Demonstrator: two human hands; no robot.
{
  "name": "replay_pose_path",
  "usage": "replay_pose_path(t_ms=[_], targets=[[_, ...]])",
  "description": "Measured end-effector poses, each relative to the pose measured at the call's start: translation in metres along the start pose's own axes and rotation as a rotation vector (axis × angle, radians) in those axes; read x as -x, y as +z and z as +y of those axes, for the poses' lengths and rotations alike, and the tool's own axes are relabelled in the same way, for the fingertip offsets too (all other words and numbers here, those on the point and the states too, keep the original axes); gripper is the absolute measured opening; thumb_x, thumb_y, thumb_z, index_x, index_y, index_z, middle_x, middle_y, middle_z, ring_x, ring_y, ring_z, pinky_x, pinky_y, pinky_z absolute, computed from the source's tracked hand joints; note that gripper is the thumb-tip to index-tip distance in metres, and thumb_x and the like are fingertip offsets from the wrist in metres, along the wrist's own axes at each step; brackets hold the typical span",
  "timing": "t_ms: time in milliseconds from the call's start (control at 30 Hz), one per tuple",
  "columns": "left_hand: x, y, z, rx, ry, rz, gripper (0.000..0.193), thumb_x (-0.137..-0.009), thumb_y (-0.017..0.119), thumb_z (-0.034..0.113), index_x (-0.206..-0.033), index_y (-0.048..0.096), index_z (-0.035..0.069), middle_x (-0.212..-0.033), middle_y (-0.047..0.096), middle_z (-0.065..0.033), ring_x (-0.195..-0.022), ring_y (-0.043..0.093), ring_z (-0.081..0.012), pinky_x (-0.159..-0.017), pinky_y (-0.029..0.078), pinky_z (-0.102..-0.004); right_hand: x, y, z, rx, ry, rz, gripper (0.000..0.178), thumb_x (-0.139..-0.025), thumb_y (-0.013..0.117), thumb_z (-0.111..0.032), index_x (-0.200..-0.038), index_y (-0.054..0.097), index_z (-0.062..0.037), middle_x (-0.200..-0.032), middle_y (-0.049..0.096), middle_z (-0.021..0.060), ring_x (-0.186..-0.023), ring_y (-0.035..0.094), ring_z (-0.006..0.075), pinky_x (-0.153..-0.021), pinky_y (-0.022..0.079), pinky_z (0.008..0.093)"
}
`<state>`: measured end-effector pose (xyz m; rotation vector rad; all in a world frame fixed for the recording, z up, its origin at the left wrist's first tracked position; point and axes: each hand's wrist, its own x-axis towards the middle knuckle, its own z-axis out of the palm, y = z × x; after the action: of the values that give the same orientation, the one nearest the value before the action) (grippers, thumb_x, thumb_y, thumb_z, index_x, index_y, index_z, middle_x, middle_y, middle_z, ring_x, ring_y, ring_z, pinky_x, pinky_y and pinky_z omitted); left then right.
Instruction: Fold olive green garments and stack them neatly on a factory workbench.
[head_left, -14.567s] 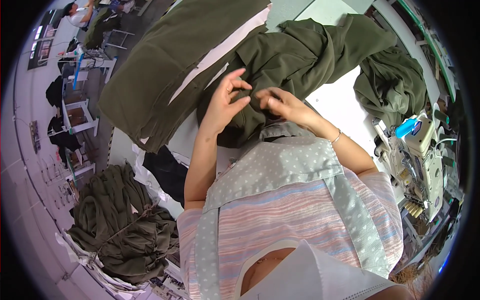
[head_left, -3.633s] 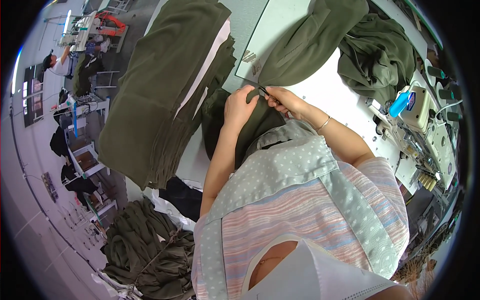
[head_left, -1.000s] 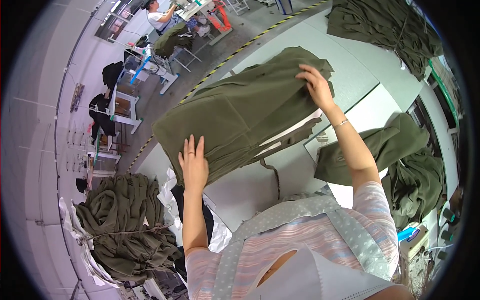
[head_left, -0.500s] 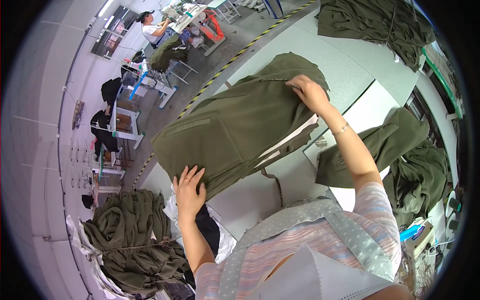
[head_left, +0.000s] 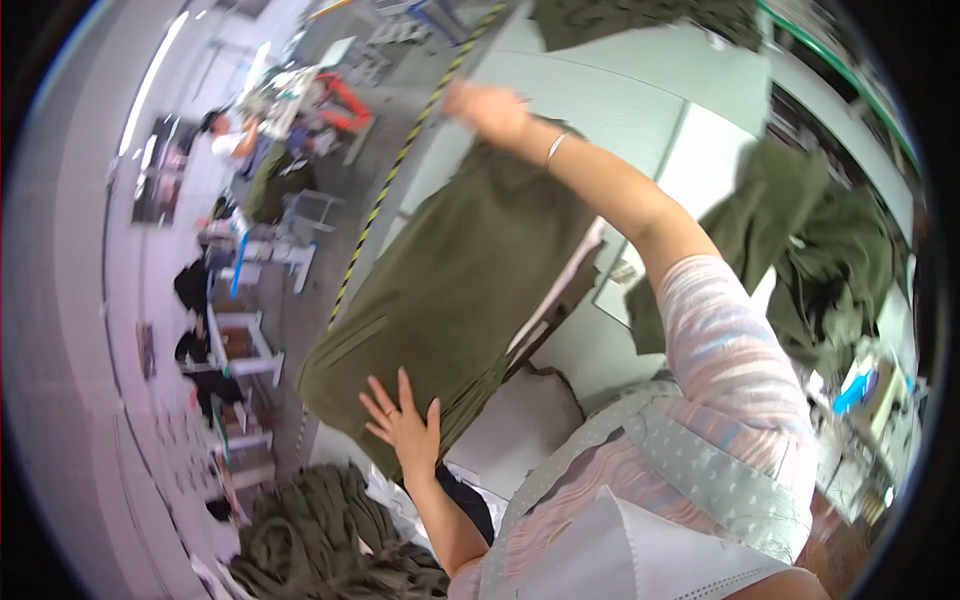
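A stack of olive-green garment pieces (head_left: 430, 270) lies on the pale table, with a welt-like slit on its top piece near the left end. My left hand (head_left: 408, 432) rests flat on the stack's near end, fingers spread. Out at the far end, my right hand (head_left: 490, 112) is stretched across the stack's far edge, a bracelet on its wrist. Motion smears its fingers, so I cannot make out whether it holds anything. White edges show along the right side of the stack.
More olive garments (head_left: 830, 240) lie heaped at the right, and another pile (head_left: 650, 20) sits at the far edge of the table (head_left: 620, 110). A bundle of olive cloth (head_left: 310, 530) is at the lower left. Beyond the striped floor line, a person (head_left: 230, 140) sits among sewing tables.
My right hand has left the top piece's edge and swung farther away and left. My left hand stays on the stack, its fingers spread wider. The whole view has turned and shifted.
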<state>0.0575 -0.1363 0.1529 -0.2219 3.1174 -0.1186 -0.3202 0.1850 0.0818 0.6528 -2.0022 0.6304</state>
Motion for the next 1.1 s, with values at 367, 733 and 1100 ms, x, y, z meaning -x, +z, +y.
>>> replay_pose_path(t_ms=[367,733,1100], targets=[[-0.012,-0.01,0.025,-0.114,0.076,0.104,0.06,-0.084,0.06,0.026,-0.139,0.038,0.019,-0.151,0.019,-0.0134,-0.137,0.014,-0.0409,-0.102,0.019,-0.0649,0.241,-0.204,0.006,0.291,0.94,0.041,0.032,-0.078,0.055,-0.001,-0.103,0.067,-0.0178,-0.122,0.055,0.0064,-0.104,0.054,0.0271,-0.086,0.047,0.0359],[-0.038,0.097,0.343,0.391,1.24,-0.186,0.051,-0.084,0.061,0.019,-0.131,0.045,0.006,-0.129,0.049,-0.0169,-0.12,0.044,-0.0373,-0.1,0.035,-0.0462,0.421,-0.299,-0.068,0.16,1.465,-0.068,0.028,-0.075,0.063,-0.017,-0.097,0.063,-0.0009,-0.076,0.065,0.0177,-0.067,0.064,0.0311,-0.062,0.05,0.0398],[-0.116,0.146,0.403,0.875,0.725,-0.842,0.033,-0.093,0.047,0.013,-0.124,0.051,0.002,-0.125,0.056,-0.0117,-0.115,0.052,-0.0207,-0.097,0.04,-0.0327,0.346,-0.293,-0.222,-0.335,0.574,-1.048,0.017,-0.075,0.061,-0.02,-0.086,0.062,-0.0074,-0.069,0.063,0.014,-0.068,0.064,0.0337,-0.056,0.051,0.0441]])
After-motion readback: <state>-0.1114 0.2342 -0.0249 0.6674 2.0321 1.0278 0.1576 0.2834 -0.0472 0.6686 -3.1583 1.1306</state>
